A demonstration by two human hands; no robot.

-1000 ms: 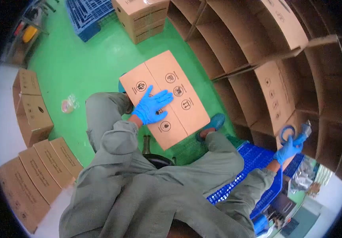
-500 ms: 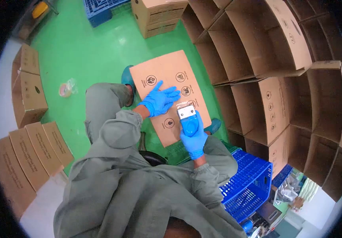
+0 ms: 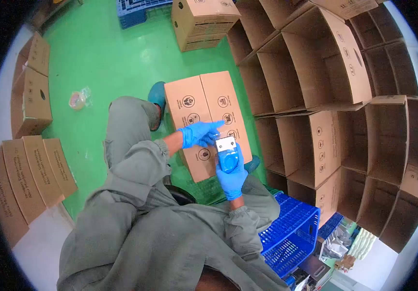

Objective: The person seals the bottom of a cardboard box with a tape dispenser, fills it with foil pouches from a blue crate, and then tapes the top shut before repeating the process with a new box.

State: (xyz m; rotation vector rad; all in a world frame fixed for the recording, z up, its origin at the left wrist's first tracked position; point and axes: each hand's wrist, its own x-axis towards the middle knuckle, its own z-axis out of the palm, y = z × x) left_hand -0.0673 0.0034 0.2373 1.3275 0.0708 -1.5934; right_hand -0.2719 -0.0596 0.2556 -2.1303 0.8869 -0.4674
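A closed cardboard box (image 3: 189, 138) with printed round symbols lies before me, a seam running across its top. My right hand (image 3: 233, 180), in a blue glove, is wrapped round a blue tape dispenser (image 3: 229, 160). The dispenser's white head (image 3: 226, 144) points away from me over the box. Close beside that head is my left hand (image 3: 200, 134), also gloved in blue, above the box top. Its index finger stretches to the right and the thumb sits lower, apart from it. Any tape end between them is too small to make out.
Open cardboard boxes (image 3: 310, 63) are stacked in a wall at the right. A blue crate (image 3: 291, 218) stands beside my right leg. Flat-sided cartons (image 3: 34, 169) line the left. A tape roll (image 3: 77, 100) lies on the green floor (image 3: 117, 63); a taller carton (image 3: 201, 29) stands ahead.
My left hand has come off its flat position on the box, its fingers now partly curled near the dispenser's head. The dispenser stays in my right hand. The box's seam now shows clearly.
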